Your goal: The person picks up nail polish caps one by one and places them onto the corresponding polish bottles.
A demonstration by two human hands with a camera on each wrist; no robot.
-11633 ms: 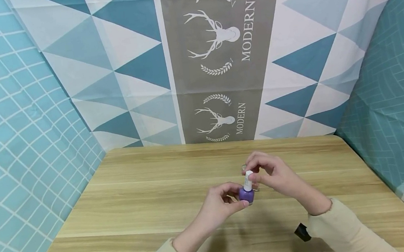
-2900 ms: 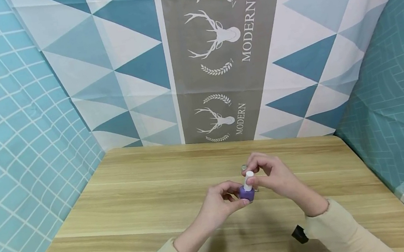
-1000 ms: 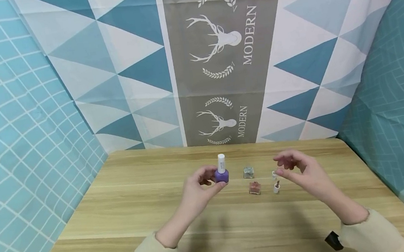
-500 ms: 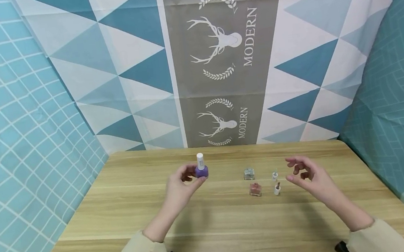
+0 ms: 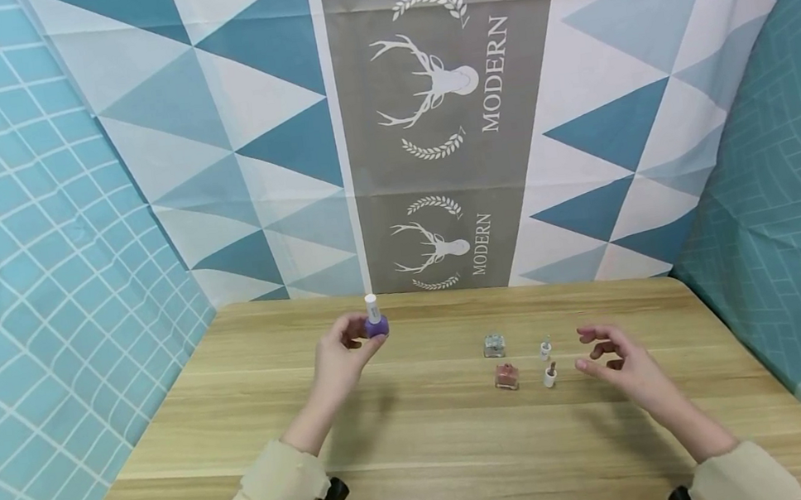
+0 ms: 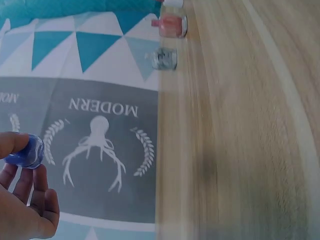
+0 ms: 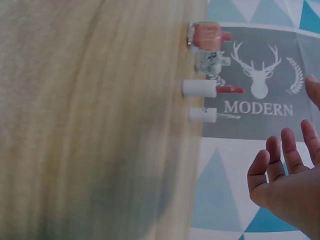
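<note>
Left hand [image 5: 336,361] pinches capped purple bottle [image 5: 377,327] above table [image 5: 441,462]. Right hand [image 5: 626,366] empty, fingers spread, near brush cap [image 5: 550,378]. Likely placing step; next move calls for level lowering.

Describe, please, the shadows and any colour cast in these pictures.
Head view: soft shadows on the pale wooden tabletop; left wrist view: the purple rounded glass nail-polish bottle looks bluer; right wrist view: a broad, blurry shadow across the tabletop.
</note>
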